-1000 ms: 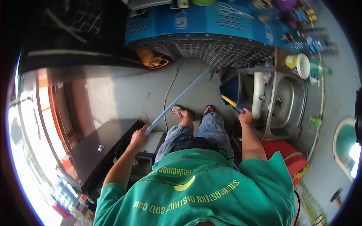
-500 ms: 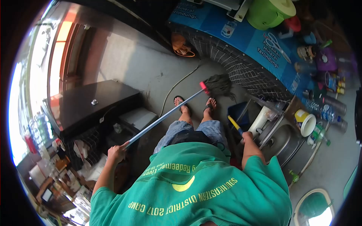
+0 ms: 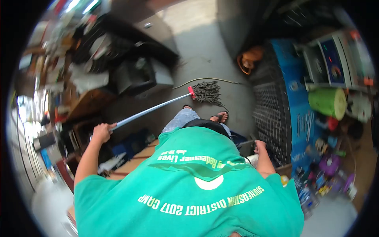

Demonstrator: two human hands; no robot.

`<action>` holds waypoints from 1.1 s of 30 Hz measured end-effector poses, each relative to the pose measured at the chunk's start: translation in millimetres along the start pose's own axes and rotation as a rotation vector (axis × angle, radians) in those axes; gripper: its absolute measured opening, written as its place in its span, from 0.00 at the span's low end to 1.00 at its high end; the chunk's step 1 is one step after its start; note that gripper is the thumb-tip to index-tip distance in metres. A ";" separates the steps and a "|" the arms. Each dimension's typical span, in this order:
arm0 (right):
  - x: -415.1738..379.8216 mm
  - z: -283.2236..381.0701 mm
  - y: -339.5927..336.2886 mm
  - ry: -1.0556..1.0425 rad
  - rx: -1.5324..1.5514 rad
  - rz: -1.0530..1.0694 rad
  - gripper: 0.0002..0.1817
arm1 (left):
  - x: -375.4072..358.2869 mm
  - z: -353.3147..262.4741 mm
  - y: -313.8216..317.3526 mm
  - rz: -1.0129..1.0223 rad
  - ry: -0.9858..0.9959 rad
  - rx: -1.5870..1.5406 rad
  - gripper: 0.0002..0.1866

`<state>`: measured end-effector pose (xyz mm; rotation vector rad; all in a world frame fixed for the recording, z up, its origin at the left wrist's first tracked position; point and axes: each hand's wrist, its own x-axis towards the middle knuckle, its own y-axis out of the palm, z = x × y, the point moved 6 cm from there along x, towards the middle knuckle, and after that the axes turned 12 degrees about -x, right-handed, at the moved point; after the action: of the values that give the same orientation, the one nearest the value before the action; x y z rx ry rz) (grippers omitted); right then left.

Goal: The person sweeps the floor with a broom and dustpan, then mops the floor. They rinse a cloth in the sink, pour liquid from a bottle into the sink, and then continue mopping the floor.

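Observation:
My left hand (image 3: 103, 132) is closed around the upper end of a light blue mop handle (image 3: 148, 111). The handle slants across the floor to a red clamp (image 3: 192, 93) with dark grey mop strands (image 3: 207, 93), which lie spread on the grey floor just beyond my sandalled foot (image 3: 221, 117). On the other side, my right hand (image 3: 260, 147) hangs beside my body with its fingers curled, near the dark checked cloth; what it holds, if anything, is hidden.
A cord (image 3: 213, 79) lies on the floor past the mop. At right stands a counter with a blue cover (image 3: 293, 93), holding a green container (image 3: 327, 102) and scissors (image 3: 309, 125). An orange item (image 3: 250, 59) is near its corner. A dark box (image 3: 136, 75) stands at left.
The view has turned, and my feet have shifted. The mop head now lies farther left in view. My left hand still grips the handle. The yellow-and-blue handle by my right hand no longer shows.

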<state>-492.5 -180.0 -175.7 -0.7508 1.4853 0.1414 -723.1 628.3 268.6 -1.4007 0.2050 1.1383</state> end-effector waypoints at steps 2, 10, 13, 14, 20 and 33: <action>-2.2 28.9 -12.9 -0.070 -0.090 -0.020 0.23 | -18.4 31.7 15.2 0.057 -0.124 -0.027 0.25; -104.0 135.0 0.8 -0.248 -0.386 -0.078 0.18 | -64.2 207.7 92.2 0.060 -0.285 -0.024 0.26; -149.6 192.9 27.2 -0.309 -0.574 -0.050 0.20 | -73.4 262.6 98.8 -0.001 -0.387 0.023 0.14; -184.9 223.0 39.6 -0.340 -0.596 -0.056 0.20 | -77.3 272.5 90.1 -0.028 -0.445 0.026 0.10; -499.1 402.8 123.5 -1.096 -0.754 0.245 0.19 | -109.0 368.8 90.8 -0.200 -0.629 0.207 0.07; -1008.3 329.1 148.4 -2.760 -1.142 2.809 0.07 | -66.0 8.0 265.4 0.042 -0.949 -0.292 0.16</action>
<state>-416.6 466.8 674.5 -1.3085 1.5900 -2.2758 -949.8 541.7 142.3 -0.9582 -0.6296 1.7909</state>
